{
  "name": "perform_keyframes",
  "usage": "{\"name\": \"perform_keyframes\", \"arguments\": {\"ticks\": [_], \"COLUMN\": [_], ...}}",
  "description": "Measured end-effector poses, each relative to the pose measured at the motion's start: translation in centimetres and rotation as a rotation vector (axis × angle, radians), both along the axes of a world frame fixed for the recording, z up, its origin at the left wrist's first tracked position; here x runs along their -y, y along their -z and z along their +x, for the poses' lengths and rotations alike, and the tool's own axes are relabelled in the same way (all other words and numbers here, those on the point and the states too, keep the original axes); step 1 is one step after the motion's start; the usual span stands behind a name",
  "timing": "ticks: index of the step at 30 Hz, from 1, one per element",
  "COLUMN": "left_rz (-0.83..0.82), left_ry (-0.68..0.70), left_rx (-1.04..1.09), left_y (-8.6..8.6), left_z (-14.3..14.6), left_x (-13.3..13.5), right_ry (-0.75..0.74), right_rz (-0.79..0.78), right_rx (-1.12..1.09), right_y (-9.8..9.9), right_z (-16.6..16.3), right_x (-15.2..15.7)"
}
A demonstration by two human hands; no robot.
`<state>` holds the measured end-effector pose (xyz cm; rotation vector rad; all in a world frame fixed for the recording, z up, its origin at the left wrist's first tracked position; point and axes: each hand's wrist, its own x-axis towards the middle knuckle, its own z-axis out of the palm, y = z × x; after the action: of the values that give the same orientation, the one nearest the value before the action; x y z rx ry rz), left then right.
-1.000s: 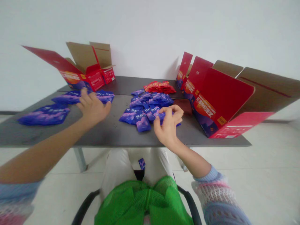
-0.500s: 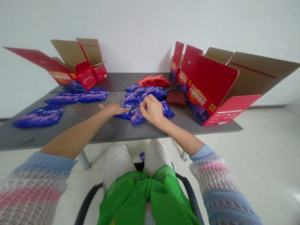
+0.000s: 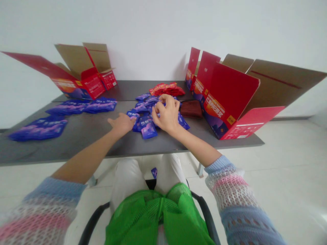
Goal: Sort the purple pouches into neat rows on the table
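Note:
My left hand [image 3: 122, 124] is at the left edge of a loose pile of blue-purple sachets [image 3: 148, 128] on the grey table. Its thumb and fingertips are closed on one sachet [image 3: 132, 115], while another finger sticks out to the left. Over the middle of the pile, my right hand [image 3: 167, 113] is bent with thumb and forefinger pinched together; whatever lies between them is hidden. Two blue-purple sachet rows [image 3: 81, 105] lie further left, with another overlapping group [image 3: 39, 128] nearer the table's left end.
Red sachets [image 3: 167, 89] are stacked behind the pile. A brown folded cloth or pouch [image 3: 191, 109] lies to its right. Open red cartons stand at the left [image 3: 94, 87] and right [image 3: 227, 98], flaps spread outward. One sachet [image 3: 154, 172] is below the table edge.
My left hand has drawn slightly left and nearer me, with a sachet showing at its fingertips. The right hand has lifted slightly and its fingers have shifted, uncovering more of the front sachet.

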<state>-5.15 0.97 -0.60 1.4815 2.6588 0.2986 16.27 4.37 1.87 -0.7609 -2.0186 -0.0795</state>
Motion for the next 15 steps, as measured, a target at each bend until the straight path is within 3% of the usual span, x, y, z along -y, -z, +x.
{"name": "perform_keyframes", "arguments": {"ticks": [4, 8, 12, 15], "left_rz": [0.067, 0.364, 0.562, 0.557], "left_ry": [-0.084, -0.143, -0.022, 0.061], "left_rx": [-0.032, 0.137, 0.271, 0.317], "left_y": [-1.2, -3.1, -4.5, -4.6], "left_z": [1.8, 2.2, 3.5, 5.8], "left_x": [1.8, 2.4, 1.3, 0.7], "right_ry": [-0.117, -0.353, -0.516, -0.580], "right_rz": [-0.139, -0.405, -0.831, -1.100], "right_rx": [-0.122, -0.343, -0.496, -0.523], "right_y": [0.3, 0.5, -0.6, -1.6], "right_z": [-0.4, -1.0, -2.3, -3.6], "right_x": [-0.2, -1.5, -2.9, -3.3]}}
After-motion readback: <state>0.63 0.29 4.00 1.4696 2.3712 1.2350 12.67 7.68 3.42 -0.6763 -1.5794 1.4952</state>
